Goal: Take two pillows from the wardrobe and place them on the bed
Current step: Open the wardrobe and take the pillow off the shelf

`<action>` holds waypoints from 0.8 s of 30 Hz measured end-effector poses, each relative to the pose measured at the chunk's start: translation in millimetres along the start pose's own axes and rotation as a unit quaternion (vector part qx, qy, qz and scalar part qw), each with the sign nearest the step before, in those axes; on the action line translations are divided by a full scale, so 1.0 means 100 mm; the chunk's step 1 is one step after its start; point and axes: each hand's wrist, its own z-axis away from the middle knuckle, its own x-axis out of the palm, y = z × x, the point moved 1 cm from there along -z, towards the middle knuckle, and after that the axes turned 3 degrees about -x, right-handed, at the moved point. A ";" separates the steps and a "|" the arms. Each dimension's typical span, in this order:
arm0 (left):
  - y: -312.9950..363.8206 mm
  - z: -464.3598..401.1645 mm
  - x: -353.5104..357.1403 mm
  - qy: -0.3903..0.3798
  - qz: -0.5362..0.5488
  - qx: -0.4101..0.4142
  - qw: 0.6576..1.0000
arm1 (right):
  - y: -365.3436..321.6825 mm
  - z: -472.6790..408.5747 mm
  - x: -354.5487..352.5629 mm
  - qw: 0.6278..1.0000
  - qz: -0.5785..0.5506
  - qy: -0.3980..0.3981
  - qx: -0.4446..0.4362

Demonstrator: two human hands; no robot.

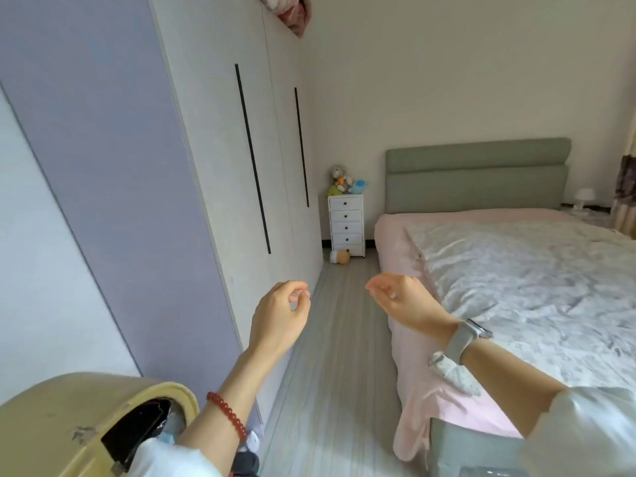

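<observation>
The closed wardrobe (220, 160) lines the left wall, no pillow showing, then the left hand (278, 318) and right hand (402, 301) hover over the floor, fingers loosely curled around nothing, beside the bed (516, 270) at right.

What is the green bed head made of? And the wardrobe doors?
The headboard looks like soft padded fabric, matte green, with a stitched fold across it. The wardrobe doors look like smooth matte board, probably laminated wood, flat with thin dark handles.
</observation>
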 end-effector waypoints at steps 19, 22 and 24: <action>-1.34 -3.89 1.38 0.120 -0.077 -0.118 0.983 | 1.77 -4.09 1.11 0.989 -0.110 -0.096 -0.001; -1.69 -4.74 1.48 0.164 -0.093 -0.118 0.975 | 1.88 -4.98 1.42 0.988 -0.127 -0.084 -0.031; -1.87 -5.37 1.44 0.192 -0.111 -0.116 0.968 | 1.86 -5.66 1.59 0.987 -0.129 -0.078 -0.053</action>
